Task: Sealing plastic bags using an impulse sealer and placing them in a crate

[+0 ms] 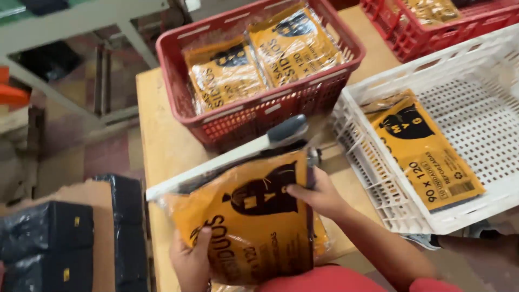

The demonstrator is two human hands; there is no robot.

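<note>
My left hand (190, 259) is partly cut off below, gripping the orange packet (246, 221) at its lower edge. My right hand (319, 193) pinches its glossy, crinkled top under the sealer bar (227, 157)

A light wooden table (162, 135) carries a red basket (259, 116), a white crate (378, 162) and a sealing machine (227, 157).

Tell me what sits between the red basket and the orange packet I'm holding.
In the head view, a white heat-sealer bar with a grey handle lies between the red basket and the orange packet, right against the packet's top edge.
</note>
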